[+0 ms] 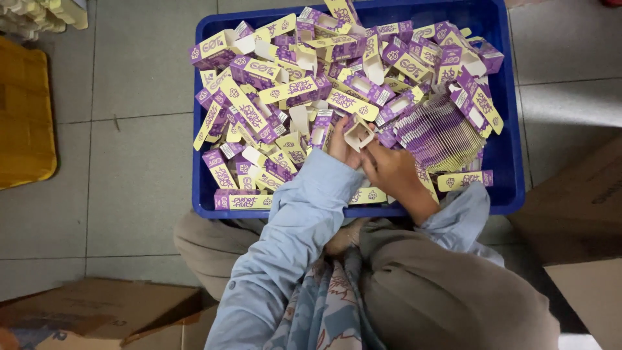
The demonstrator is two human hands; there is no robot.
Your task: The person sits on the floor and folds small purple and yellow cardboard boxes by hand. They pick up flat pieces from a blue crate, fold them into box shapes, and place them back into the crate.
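Left hand (pixel 341 146) and right hand (pixel 392 170) meet fingertip to fingertip, fingers curled, forearms angled inward, sleeves pushed back.

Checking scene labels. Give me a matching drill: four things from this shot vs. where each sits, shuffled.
1. small open carton
2. blue crate
3. yellow bin
4. stack of flat purple cartons

a. far left edge of the view, on the floor
b. held between left hand and right hand
c. on tiled floor at the knees
d. inside the crate, right side

1-b, 2-c, 3-a, 4-d
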